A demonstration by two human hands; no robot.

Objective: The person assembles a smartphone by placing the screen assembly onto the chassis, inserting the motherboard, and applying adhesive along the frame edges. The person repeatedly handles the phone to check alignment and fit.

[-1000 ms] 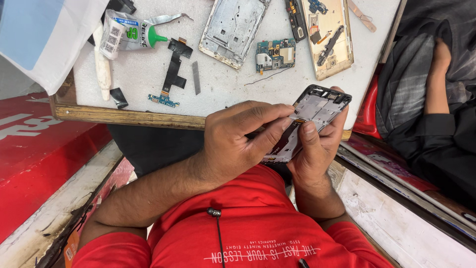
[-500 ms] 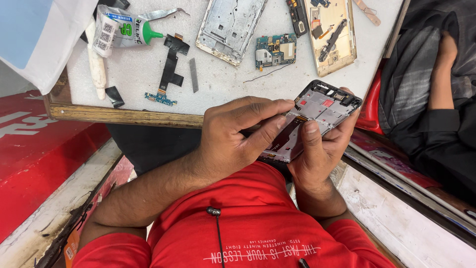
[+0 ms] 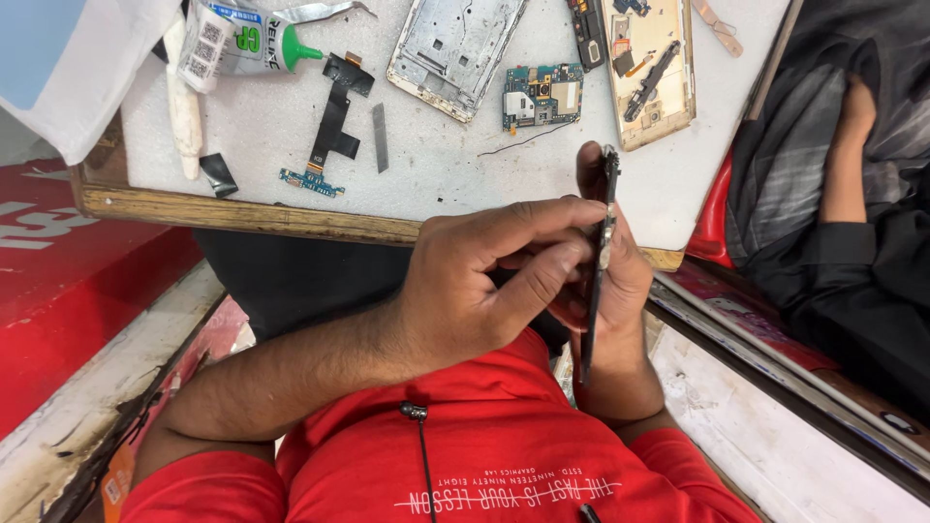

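Both my hands hold a dark phone frame in front of my red shirt, just below the table's wooden edge. The frame is turned edge-on to me, so it shows as a thin upright strip. My right hand cups it from behind, thumb up along its top end. My left hand reaches in from the left, its fingertips pinching the frame's near edge about the middle. The frame's faces are hidden.
On the white tabletop lie a glue tube, a black flex cable, a silver phone chassis, a small circuit board and a gold phone housing. Another person in dark clothes sits at the right.
The phone frame has been rotated from face-up to edge-on. My left fingers have shifted onto its edge, and both hands sit slightly lower and more central.
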